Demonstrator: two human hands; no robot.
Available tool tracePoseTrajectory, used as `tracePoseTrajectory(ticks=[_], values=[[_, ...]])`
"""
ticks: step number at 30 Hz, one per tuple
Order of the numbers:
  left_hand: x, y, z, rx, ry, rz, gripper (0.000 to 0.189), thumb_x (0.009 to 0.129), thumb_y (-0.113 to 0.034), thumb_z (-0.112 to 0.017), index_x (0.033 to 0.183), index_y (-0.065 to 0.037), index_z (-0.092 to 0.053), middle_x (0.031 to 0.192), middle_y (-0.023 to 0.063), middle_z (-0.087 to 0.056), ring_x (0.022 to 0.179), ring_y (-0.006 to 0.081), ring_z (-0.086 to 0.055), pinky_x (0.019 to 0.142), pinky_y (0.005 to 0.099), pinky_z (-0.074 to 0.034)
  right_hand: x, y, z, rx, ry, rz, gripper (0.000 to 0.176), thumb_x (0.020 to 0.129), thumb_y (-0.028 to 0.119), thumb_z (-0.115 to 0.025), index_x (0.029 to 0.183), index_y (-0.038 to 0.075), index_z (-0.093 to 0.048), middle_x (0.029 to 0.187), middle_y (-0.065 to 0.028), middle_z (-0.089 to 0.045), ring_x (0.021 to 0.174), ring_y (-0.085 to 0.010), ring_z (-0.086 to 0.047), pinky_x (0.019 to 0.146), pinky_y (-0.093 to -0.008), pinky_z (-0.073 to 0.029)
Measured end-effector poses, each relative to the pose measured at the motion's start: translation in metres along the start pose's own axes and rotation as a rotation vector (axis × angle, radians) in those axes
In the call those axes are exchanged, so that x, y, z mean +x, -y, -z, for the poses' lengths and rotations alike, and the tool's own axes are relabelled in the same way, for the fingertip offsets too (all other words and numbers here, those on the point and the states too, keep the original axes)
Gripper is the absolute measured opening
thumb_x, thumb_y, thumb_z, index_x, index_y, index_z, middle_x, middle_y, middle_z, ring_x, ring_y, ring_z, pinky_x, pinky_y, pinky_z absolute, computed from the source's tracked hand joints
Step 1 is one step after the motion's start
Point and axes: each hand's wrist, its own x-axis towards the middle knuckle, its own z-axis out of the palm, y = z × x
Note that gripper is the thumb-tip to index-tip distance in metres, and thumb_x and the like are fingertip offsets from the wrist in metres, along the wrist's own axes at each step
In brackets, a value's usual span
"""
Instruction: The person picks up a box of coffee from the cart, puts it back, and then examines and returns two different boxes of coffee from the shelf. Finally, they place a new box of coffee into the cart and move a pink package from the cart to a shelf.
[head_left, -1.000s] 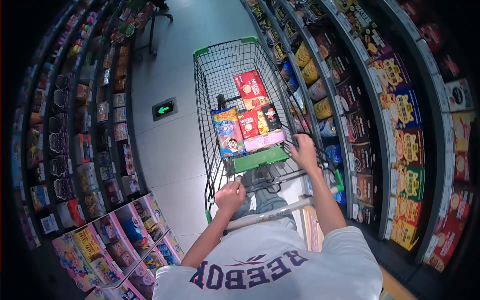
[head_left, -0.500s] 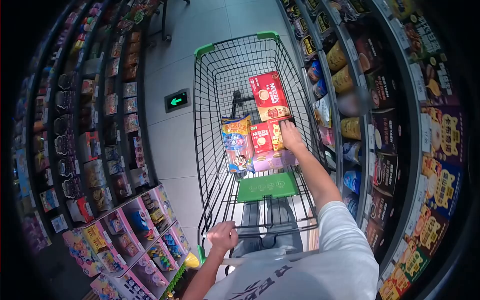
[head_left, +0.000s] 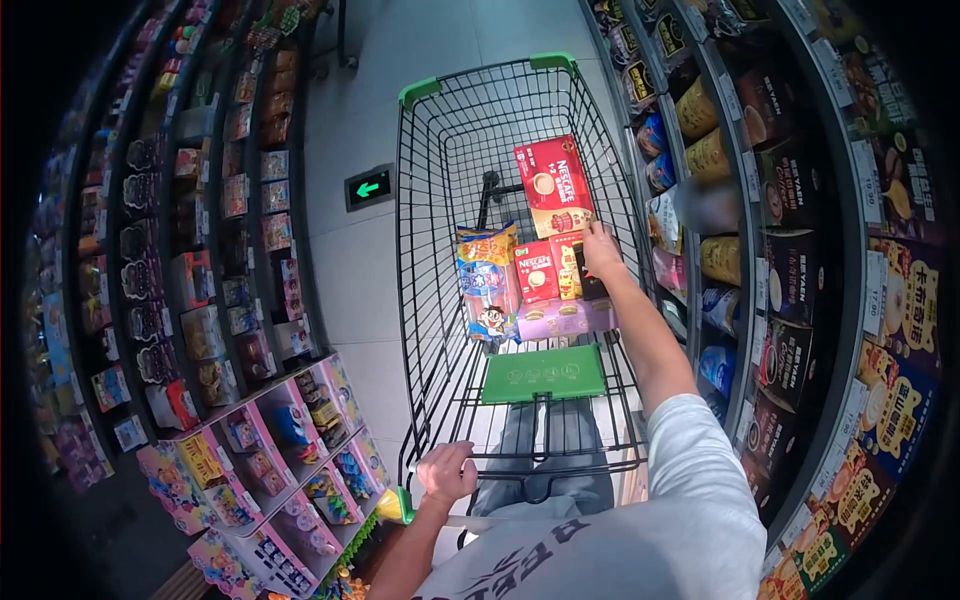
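Observation:
A wire shopping cart [head_left: 405,235] with green corner pieces stands in front of me. My left hand [head_left: 447,472] is closed at the cart's near-left rim, fingers curled. Inside the basket, my right hand [head_left: 603,250] has its fingers bent at the lower right corner of a large red Nescafé coffee box [head_left: 553,185]; the fingertips are partly hidden. Just below that hand lies a smaller Nescafé box [head_left: 537,272] with a yellow and black part on its right. A purple package [head_left: 565,320] is nearest me, and a colourful plastic pouch [head_left: 487,285] leans to the left.
Shelves of boxed drinks and bagged goods [head_left: 715,260] run close along the right. Left of the cart are snack shelves [head_left: 205,270] and a pink display rack [head_left: 290,470]. A green arrow sign [head_left: 370,187] is set in the tiled floor [head_left: 350,270].
The cart and its contents have shifted slightly right in view. My right hand has moved up from the smaller box's top edge to the large box's corner. My left hand stays at the rim.

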Motion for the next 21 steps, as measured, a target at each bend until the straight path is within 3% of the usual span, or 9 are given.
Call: tracePoseTrajectory(ticks=[1,4,5,9,12,14,16,20,21], values=[[0.0,0.0,0.0,0.005,0.0,-0.005,0.015,0.074,-0.012,-0.064,0.086,-0.01,-0.073,0.088,0.0044,-0.076,0.069,0.0234,-0.069,0.062,0.0352,-0.056,-0.004,0.002,0.007,0.0,0.054,-0.016,0.057,0.076,-0.006,-0.073,0.131,0.002,-0.059,0.137,-0.0194,-0.053,0.132,-0.0413,-0.05,0.111,-0.0488,-0.047],[0.0,-0.001,0.0,0.009,-0.015,-0.029,0.014,0.074,-0.011,-0.065,0.085,-0.01,-0.073,0.087,0.0047,-0.076,0.069,0.0241,-0.07,0.061,0.0352,-0.056,-0.008,0.009,0.034,-0.012,0.329,-0.027,0.045,0.078,0.001,-0.074,0.122,0.006,-0.066,0.125,-0.0213,-0.07,0.123,-0.0356,-0.065,0.103,-0.0469,-0.052],[0.0,0.0,-0.002,0.007,-0.038,-0.028,0.013,0.074,-0.012,-0.065,0.084,-0.01,-0.073,0.086,0.0048,-0.076,0.069,0.0239,-0.07,0.061,0.035,-0.056,-0.015,0.012,0.042,-0.019,0.268,-0.001,0.049,0.077,0.008,-0.078,0.125,0.009,-0.067,0.118,-0.019,-0.074,0.116,-0.0333,-0.069,0.098,-0.0477,-0.054],[0.003,-0.002,0.001,0.023,-0.065,-0.045,0.011,0.076,-0.012,-0.065,0.082,-0.01,-0.074,0.082,0.0048,-0.076,0.068,0.0231,-0.071,0.06,0.0345,-0.057,-0.061,0.031,0.095,0.371,-0.022,-0.038,0.055,0.084,0.022,-0.081,0.134,0.008,-0.064,0.122,-0.0205,-0.073,0.117,-0.0392,-0.068,0.099,-0.0482,-0.054],[0.003,0.001,0.001,0.057,-0.095,-0.067,0.011,0.077,-0.012,-0.065,0.081,-0.01,-0.075,0.08,0.005,-0.075,0.067,0.0235,-0.071,0.06,0.0347,-0.057,-0.094,0.034,0.111,0.667,-0.23,0.016,0.054,0.083,0.021,-0.082,0.131,0.004,-0.067,0.118,-0.0224,-0.074,0.112,-0.0378,-0.071,0.096,-0.0448,-0.055],[0.001,0.004,-0.001,0.074,-0.154,-0.121,0.01,0.078,-0.012,-0.066,0.08,-0.011,-0.075,0.078,0.0054,-0.075,0.066,0.0242,-0.07,0.058,0.0361,-0.056,-0.133,0.046,0.13,0.779,-0.356,-0.031,0.052,0.083,0.024,-0.084,0.125,0.0,-0.064,0.11,-0.018,-0.076,0.1,-0.0299,-0.074,0.088,-0.0415,-0.056],[-0.006,0.014,-0.011,0.074,-0.208,-0.172,0.009,0.079,-0.013,-0.066,0.079,-0.011,-0.075,0.077,0.0047,-0.074,0.065,0.0242,-0.07,0.056,0.0375,-0.055,-0.166,0.051,0.123,0.875,-0.501,-0.091,0.05,0.083,0.027,-0.086,0.118,0.002,-0.061,0.102,-0.0101,-0.07,0.084,-0.0222,-0.066,0.078,-0.0392,-0.054],[-0.013,0.022,-0.02,0.069,-0.179,-0.131,0.009,0.081,-0.017,-0.066,0.075,-0.015,-0.072,0.074,0.0018,-0.071,0.063,0.0255,-0.068,0.052,0.0407,-0.052,-0.249,0.074,0.112,1.225,-0.532,-0.221,0.04,0.088,0.021,-0.084,0.118,0.003,-0.062,0.093,-0.0067,-0.068,0.08,-0.0115,-0.064,0.071,-0.0297,-0.052],[-0.014,0.023,-0.021,0.067,-0.176,-0.108,0.011,0.081,-0.018,-0.066,0.072,-0.016,-0.07,0.074,0.0015,-0.07,0.062,0.0268,-0.068,0.051,0.0423,-0.05,-0.264,0.077,0.096,1.251,-0.623,-0.119,0.035,0.093,0.018,-0.079,0.119,0.003,-0.06,0.09,-0.0052,-0.07,0.073,-0.0091,-0.064,0.062,-0.0268,-0.052]])
